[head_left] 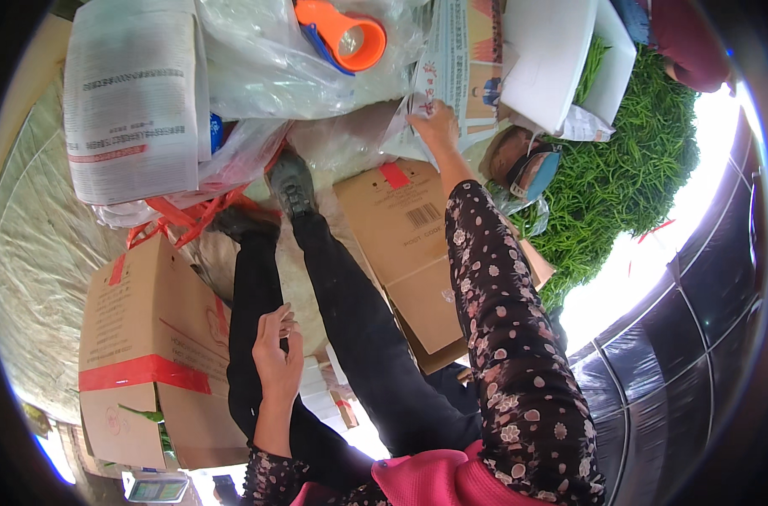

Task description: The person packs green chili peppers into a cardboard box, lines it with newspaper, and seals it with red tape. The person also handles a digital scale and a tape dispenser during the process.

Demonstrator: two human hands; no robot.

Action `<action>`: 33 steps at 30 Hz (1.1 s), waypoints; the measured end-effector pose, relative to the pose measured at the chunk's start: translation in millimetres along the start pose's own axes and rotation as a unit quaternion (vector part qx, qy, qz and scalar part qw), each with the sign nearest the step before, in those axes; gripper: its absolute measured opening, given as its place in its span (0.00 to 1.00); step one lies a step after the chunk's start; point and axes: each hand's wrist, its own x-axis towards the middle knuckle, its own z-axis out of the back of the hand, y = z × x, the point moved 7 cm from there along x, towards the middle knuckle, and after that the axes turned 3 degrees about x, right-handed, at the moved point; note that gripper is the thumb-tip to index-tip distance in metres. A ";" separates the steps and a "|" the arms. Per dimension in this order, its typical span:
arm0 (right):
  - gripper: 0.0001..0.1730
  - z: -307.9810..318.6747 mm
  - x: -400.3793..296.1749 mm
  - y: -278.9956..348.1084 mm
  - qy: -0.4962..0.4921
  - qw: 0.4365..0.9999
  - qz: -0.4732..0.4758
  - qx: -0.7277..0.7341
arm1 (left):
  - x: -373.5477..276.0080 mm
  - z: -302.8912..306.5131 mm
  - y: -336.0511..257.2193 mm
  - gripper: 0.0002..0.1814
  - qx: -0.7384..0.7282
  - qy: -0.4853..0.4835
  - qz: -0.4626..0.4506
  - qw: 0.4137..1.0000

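Observation:
My right hand reaches forward and rests on the edge of a stack of newspaper sheets, its thumb and fingers bent at the paper; whether it grips a sheet I cannot tell. Above my leg, my left hand hangs with curled fingers and holds nothing visible. Clear plastic sheeting or bags spread before me, with an orange tape dispenser on top. Another folded newspaper lies at the upper left over plastic bags and red strapping.
A cardboard box with red tape and green peppers inside is at lower left. Another box sits by my right leg. A white foam box stands beside a large heap of green peppers. Another person's sleeve shows at upper right.

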 end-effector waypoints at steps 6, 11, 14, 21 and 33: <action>0.29 -11.5 -38.2 51.0 -0.007 1.000 -0.003 0.004 | -3.0 -6.6 -17.8 0.17 0.027 0.034 0.027 0.999; 0.18 -16.8 -43.4 25.1 0.070 0.997 0.019 -0.019 | 2.6 -10.4 -17.2 0.17 0.029 0.028 0.005 0.999; 0.18 27.5 -46.0 16.3 0.087 0.991 0.037 0.091 | 0.8 -15.1 -9.9 0.16 0.022 0.017 0.013 1.000; 0.17 161.4 -127.2 4.7 0.192 0.847 -0.124 0.481 | -1.5 -16.8 32.1 0.15 -0.031 -0.021 0.016 0.999; 0.27 299.1 -295.4 69.0 0.333 0.621 -0.176 0.687 | 14.1 -32.0 -95.1 0.23 -0.674 0.173 0.198 0.690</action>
